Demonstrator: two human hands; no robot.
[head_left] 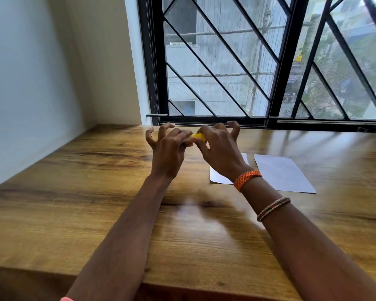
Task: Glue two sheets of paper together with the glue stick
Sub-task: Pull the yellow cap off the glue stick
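Glue stick [198,136]: yellow, held up in the air between both hands, above the far part of the wooden table [96,192]. Only a short yellow stretch shows; the rest is hidden by fingers.

Left hand [168,146]: thumb and forefinger pinch one end of the glue stick; the other fingers arch up and away, holding nothing.

Right hand [218,144]: thumb and forefinger pinch the other end; remaining fingers likewise lifted and curled clear. Cannot tell cap from body.

Right wrist: orange woven band [247,179], and further up the forearm a thin beaded bracelet [273,208].

Below and to the right of the glue stick: two white sheets lying flat on the table, side by side, a narrow gap between them. Near sheet [218,178] partly covered by the right wrist; far sheet [282,173] fully in view.

Beyond the glue stick: black-framed window [269,61] with diagonal bars, along the table's back edge.
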